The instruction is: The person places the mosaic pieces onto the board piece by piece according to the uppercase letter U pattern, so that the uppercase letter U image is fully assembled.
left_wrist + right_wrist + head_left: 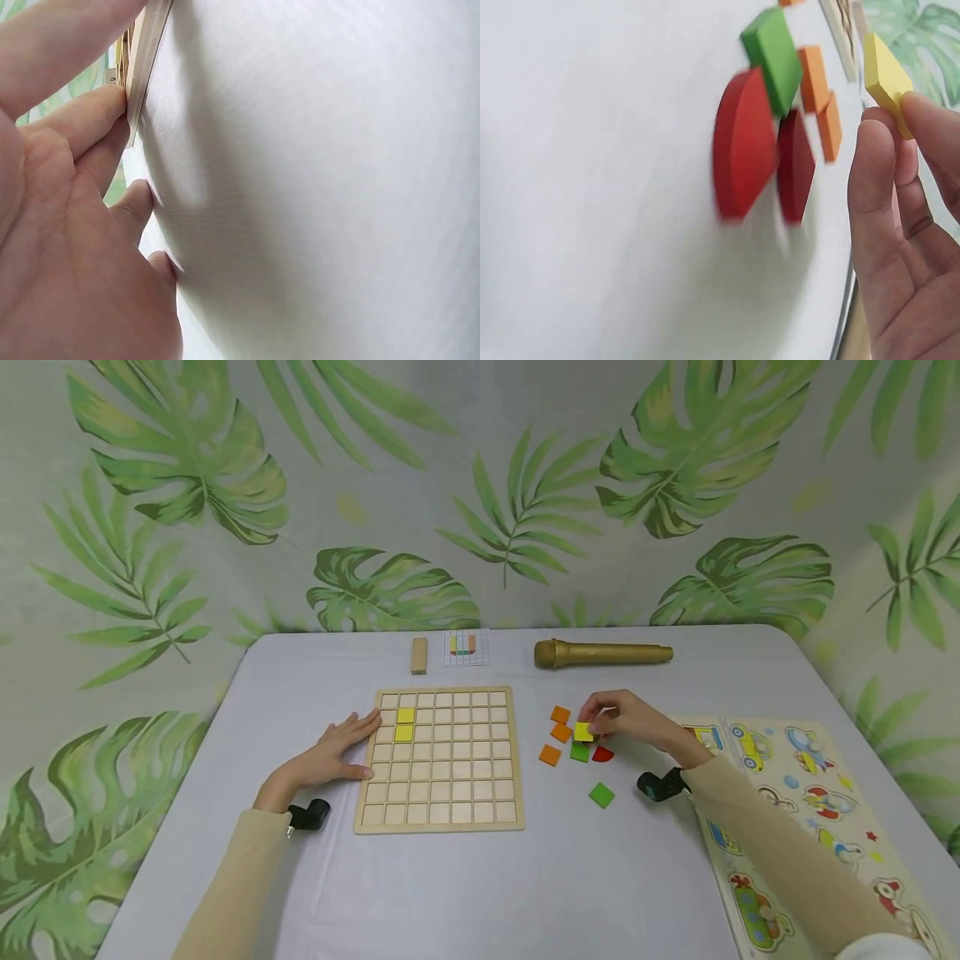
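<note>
My right hand [628, 718] pinches a yellow square tile [582, 732] between thumb and fingertips, above the loose pieces right of the board. In the right wrist view the yellow tile [885, 76] is held clear of the table. A wooden grid board [442, 828] lies in the middle, with two yellow tiles [404, 732] in adjoining cells, one above the other, near its upper left. Against the board's left edge rests my left hand [322, 758], its fingers spread. Two red curved pieces [742, 150] and a green tile [776, 60] lie below the right hand.
Orange tiles [550, 754] and another green tile [602, 794] lie right of the board. Behind it are a wooden block [418, 657], a pattern card [480, 657] and a gold microphone [607, 654]. A picture puzzle board [787, 777] lies under the right forearm.
</note>
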### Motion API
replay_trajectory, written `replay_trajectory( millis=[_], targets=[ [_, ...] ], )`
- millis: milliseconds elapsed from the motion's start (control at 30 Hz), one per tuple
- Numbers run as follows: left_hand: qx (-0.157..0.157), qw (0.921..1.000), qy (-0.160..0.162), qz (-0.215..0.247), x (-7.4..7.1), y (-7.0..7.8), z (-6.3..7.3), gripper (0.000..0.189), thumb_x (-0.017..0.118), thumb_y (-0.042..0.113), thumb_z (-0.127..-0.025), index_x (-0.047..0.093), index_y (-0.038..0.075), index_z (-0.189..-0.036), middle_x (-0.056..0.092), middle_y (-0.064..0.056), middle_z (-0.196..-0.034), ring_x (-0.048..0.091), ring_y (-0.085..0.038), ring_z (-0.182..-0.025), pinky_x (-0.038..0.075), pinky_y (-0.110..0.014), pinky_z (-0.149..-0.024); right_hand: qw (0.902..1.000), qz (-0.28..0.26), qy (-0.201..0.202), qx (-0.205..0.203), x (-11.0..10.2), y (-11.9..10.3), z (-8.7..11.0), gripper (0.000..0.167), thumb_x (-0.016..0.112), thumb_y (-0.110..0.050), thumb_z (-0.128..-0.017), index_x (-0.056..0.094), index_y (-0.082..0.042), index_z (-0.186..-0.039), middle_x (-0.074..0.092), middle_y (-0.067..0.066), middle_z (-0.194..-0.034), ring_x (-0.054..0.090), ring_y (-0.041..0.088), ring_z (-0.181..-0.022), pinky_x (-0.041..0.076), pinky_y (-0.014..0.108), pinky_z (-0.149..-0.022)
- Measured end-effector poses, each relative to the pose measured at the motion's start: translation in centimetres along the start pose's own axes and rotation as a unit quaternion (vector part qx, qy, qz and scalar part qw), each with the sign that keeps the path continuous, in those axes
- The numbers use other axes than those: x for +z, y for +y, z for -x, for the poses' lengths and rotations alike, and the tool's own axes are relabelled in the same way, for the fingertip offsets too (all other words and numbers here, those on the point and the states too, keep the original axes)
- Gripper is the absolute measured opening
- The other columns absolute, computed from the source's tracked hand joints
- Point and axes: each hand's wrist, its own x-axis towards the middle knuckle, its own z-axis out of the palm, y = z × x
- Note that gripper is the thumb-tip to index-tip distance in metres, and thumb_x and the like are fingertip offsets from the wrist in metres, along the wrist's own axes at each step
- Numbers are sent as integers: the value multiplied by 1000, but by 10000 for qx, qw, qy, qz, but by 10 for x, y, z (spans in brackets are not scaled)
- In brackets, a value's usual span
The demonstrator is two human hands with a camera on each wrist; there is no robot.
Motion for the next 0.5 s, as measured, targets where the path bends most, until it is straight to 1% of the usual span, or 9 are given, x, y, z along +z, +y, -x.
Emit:
replay_trajectory(
  millis=[167, 300, 500],
  targets=[
    [-75, 10000, 4, -20, 0, 0, 0, 88, 72, 27, -85, 21, -3, -150, 12, -21, -156, -4, -46, -141, -9, -63, -106, 9995, -112, -268, -86, 19, -16, -16, 13, 59, 0, -90, 62, 5, -102, 60, 13, -93, 61, 23, -73, 54, 33, -68],
    [-52, 10000, 3, -12, 0, 1, 0, 89, 73, 27, -85, 21, -3, -150, 12, -22, -156, -4, -47, -140, -9, -64, -106, 9982, -232, -517, -190, 36, -29, -30, 12, 60, -1, -90, 62, 6, -101, 60, 14, -91, 60, 25, -71, 54, 34, -66],
    [-63, 10000, -29, -64, 1, -1, -1, 89, 72, 28, -85, 20, -2, -150, 11, -21, -157, -5, -45, -141, -9, -63, -106, 9959, -232, -750, -443, 60, -45, -52, 12, 60, 0, -90, 62, 5, -101, 61, 13, -92, 58, 29, -70, 52, 35, -65]
  ],
)
